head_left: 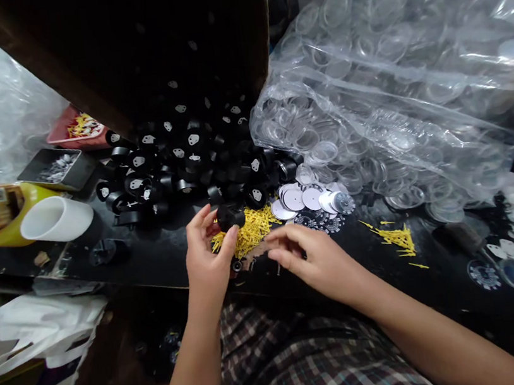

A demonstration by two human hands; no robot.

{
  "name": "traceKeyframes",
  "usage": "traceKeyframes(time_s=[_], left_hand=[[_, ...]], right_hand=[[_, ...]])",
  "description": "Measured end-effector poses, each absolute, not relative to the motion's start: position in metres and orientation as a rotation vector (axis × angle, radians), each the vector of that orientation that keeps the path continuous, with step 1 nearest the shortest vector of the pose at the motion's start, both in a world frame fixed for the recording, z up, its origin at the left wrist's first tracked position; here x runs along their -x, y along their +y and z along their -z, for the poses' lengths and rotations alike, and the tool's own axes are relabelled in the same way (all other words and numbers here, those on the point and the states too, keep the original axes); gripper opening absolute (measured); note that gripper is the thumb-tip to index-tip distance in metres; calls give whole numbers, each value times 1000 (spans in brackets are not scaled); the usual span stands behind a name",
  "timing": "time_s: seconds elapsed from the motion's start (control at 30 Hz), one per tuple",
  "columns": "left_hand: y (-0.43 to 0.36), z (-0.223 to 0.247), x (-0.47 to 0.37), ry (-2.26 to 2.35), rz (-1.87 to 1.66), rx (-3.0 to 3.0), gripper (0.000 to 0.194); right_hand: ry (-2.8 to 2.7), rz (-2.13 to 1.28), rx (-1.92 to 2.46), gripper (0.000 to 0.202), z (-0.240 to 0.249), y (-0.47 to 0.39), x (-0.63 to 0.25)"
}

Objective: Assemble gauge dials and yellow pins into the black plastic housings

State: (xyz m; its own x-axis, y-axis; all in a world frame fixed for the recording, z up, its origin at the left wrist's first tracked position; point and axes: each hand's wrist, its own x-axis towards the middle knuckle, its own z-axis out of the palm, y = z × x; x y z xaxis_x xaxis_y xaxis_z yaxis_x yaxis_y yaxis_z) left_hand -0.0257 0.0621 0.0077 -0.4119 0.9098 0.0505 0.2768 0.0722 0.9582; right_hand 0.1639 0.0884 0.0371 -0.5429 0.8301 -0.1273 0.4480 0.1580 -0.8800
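My left hand (208,250) is closed around a round black case (230,217), with the thumb in front and the fingers behind. To its right, my right hand (301,250) hovers over the table edge with its fingers curled and thumb near the fingertips; anything between them is too small to make out. A heap of yellow pointers (250,231) lies just behind and between the hands. Beyond my right hand are white discs (292,198) and printed black discs (321,222). Many black cases with white tabs (154,175) are piled behind my left hand.
A large box (145,42) opens over the pile. Plastic bags of clear round covers (362,120) fill the right. At left stand a white cup (57,219), a grey tray (79,173) and a red tray (72,140). More yellow pointers (397,239) lie at right.
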Motion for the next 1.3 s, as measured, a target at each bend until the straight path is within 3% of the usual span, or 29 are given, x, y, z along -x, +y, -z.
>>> traceKeyframes(time_s=[0.07, 0.13, 0.27, 0.4, 0.53, 0.6, 0.73, 0.83, 0.97, 1.13, 1.3], left_hand=[[51, -12, 13, 1507, -1420, -884, 51], [42, -16, 1, 1303, -1378, -632, 45], [32, -20, -12, 1021, -1222, -259, 34], [34, -18, -13, 920, -1084, -160, 45], [32, -14, -14, 1035, -1021, -135, 33], [31, -14, -16, 1048, -1035, -133, 38], [30, -16, -20, 1056, -1105, -141, 43], [30, -15, -25, 1051, -1122, -123, 43], [29, -13, -29, 1033, -1133, -90, 41], [30, -11, -29, 1039, -1140, -70, 40], [29, -9, -30, 1035, -1147, -84, 39]], right_hand=[[-1977, -1337, 1223, 49, -36, 97, -161], [-1998, -1312, 1167, 58, -36, 103, -162], [-2191, -1077, 1169, 52, -40, 102, -168], [-2460, -762, 1184, 51, -49, 90, -174], [-2559, -857, 1081, 54, -48, 92, -190], [-2477, -825, 1209, 50, -42, 103, -203], [-2377, -385, 1702, 41, -26, 129, -221], [-2448, -178, 1725, 33, -19, 138, -221], [-2451, -130, 1666, 24, -18, 139, -219], [-2465, -146, 1688, 41, -14, 142, -221], [-2388, -177, 1582, 25, -18, 143, -224]])
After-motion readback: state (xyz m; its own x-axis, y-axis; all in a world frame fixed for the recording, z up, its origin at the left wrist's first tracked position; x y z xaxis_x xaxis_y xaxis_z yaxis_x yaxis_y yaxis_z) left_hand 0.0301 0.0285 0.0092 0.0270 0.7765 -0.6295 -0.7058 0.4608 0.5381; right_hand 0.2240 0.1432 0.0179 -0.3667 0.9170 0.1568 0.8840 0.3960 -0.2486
